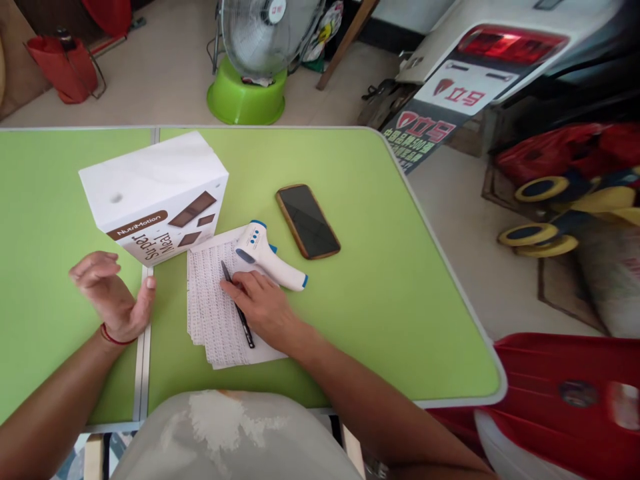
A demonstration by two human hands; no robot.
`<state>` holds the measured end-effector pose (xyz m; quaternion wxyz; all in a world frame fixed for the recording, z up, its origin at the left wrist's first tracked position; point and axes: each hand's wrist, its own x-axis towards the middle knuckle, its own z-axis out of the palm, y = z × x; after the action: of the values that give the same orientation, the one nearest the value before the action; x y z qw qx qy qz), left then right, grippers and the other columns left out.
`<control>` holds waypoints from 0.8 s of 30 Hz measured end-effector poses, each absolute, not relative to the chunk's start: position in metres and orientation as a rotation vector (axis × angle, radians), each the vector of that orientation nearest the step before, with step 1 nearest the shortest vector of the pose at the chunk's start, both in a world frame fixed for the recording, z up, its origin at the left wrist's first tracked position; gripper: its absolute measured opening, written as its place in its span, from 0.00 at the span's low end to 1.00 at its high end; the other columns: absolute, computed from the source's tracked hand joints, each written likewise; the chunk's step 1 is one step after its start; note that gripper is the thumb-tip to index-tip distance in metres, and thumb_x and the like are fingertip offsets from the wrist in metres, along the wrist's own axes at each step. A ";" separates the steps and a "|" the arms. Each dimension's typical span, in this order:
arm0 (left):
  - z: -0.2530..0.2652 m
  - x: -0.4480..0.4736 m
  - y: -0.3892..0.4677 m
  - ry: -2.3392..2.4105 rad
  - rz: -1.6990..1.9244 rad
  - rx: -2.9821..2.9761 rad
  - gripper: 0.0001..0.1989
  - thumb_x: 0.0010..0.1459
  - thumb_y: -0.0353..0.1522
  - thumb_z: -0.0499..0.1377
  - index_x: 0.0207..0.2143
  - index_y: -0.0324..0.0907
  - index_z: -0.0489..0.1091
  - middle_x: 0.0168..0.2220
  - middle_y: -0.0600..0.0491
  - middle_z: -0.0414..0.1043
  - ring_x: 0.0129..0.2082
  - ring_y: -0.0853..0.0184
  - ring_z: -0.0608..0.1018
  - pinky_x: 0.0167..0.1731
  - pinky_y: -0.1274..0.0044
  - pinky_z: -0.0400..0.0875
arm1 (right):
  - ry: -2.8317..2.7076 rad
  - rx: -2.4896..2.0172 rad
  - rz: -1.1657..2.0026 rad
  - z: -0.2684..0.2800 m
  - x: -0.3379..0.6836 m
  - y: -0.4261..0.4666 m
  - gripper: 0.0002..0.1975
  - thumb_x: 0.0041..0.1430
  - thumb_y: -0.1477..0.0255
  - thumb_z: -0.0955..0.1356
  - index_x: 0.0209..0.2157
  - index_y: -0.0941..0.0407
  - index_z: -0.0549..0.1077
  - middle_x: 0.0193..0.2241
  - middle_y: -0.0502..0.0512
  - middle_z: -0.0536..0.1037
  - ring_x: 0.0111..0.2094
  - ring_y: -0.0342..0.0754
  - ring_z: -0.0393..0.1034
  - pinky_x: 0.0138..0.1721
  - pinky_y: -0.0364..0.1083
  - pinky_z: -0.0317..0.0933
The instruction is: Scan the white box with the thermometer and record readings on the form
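My left hand (114, 297) is raised just in front of the white box, palm turned inward. Its fingers are bent and the thumb stands apart, with nothing between them. The white box (155, 190), printed "NutriMotion", stands on the green table. My right hand (265, 307) rests on a fanned stack of printed sheets (213, 320), its curled fingers closed over a black pen (243, 323). Part of the pen is hidden under the fingers. Just beyond that hand, a white and blue infrared thermometer (270, 260) lies on its side across the papers' upper corner.
A phone in a brown case (309, 223) lies to the right on the green table (400, 300). Past the far edge stand a fan (263, 33) and an upturned green tub (245, 97). A scooter (450, 93) and a red plastic chair (560, 387) are at the right.
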<state>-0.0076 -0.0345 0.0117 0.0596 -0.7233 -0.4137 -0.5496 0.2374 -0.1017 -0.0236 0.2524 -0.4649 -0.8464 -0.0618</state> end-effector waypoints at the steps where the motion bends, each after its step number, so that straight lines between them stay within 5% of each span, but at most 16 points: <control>1: 0.010 -0.007 -0.033 -1.359 -1.669 -2.169 0.22 0.60 0.42 0.57 0.54 0.51 0.55 0.46 0.47 0.58 0.46 0.57 0.69 0.40 0.60 0.72 | -2.322 -1.263 -0.167 -0.022 0.238 -0.102 0.17 0.65 0.81 0.57 0.45 0.56 0.73 0.36 0.60 0.74 0.34 0.50 0.66 0.33 0.49 0.64; 5: 0.006 -0.007 -0.026 -1.640 -1.529 -2.430 0.35 0.65 0.46 0.53 0.65 0.51 0.35 0.63 0.42 0.47 0.64 0.54 0.58 0.58 0.56 0.64 | -2.231 -1.271 -0.192 -0.013 0.245 -0.101 0.16 0.61 0.82 0.60 0.47 0.56 0.71 0.37 0.60 0.72 0.36 0.51 0.66 0.37 0.49 0.64; 8: 0.002 -0.008 -0.020 -1.634 -1.592 -2.652 0.41 0.66 0.45 0.53 0.66 0.52 0.23 0.65 0.40 0.48 0.64 0.56 0.61 0.59 0.59 0.64 | -2.049 -1.527 -0.273 -0.009 0.254 -0.098 0.19 0.60 0.77 0.63 0.53 0.59 0.67 0.44 0.67 0.70 0.43 0.58 0.65 0.41 0.55 0.64; 11: -0.002 -0.008 -0.013 -1.618 -1.873 -2.716 0.45 0.61 0.47 0.60 0.67 0.49 0.32 0.58 0.41 0.61 0.57 0.56 0.70 0.57 0.60 0.67 | -1.996 -1.851 -0.218 -0.014 0.263 -0.094 0.23 0.60 0.70 0.64 0.55 0.65 0.65 0.47 0.74 0.69 0.45 0.63 0.64 0.42 0.59 0.63; 15: -0.005 -0.007 -0.009 -1.597 -2.219 -2.621 0.47 0.48 0.46 0.70 0.63 0.47 0.49 0.55 0.43 0.64 0.57 0.53 0.70 0.57 0.60 0.68 | -2.015 -1.987 -0.067 -0.027 0.268 -0.090 0.22 0.61 0.69 0.62 0.54 0.67 0.66 0.43 0.71 0.72 0.41 0.59 0.66 0.43 0.57 0.64; 21: -0.010 -0.010 -0.015 -1.716 -2.400 -2.465 0.46 0.46 0.41 0.73 0.62 0.49 0.52 0.48 0.48 0.69 0.48 0.59 0.76 0.48 0.65 0.74 | -1.742 -1.822 0.029 -0.020 0.264 -0.090 0.25 0.56 0.70 0.64 0.55 0.61 0.64 0.42 0.67 0.73 0.44 0.58 0.68 0.44 0.57 0.67; 24: -0.012 -0.011 -0.021 -1.757 -2.446 -2.427 0.41 0.50 0.39 0.70 0.61 0.47 0.53 0.44 0.50 0.71 0.44 0.62 0.77 0.45 0.67 0.75 | -1.564 -1.578 0.406 -0.006 0.254 -0.102 0.24 0.52 0.69 0.67 0.52 0.56 0.65 0.39 0.60 0.74 0.37 0.52 0.70 0.37 0.51 0.69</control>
<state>-0.0111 -0.0213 -0.0115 -0.3553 -0.5866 -0.4246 -0.5911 0.2536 -0.1023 -0.0058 0.4272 -0.6316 -0.6262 0.1626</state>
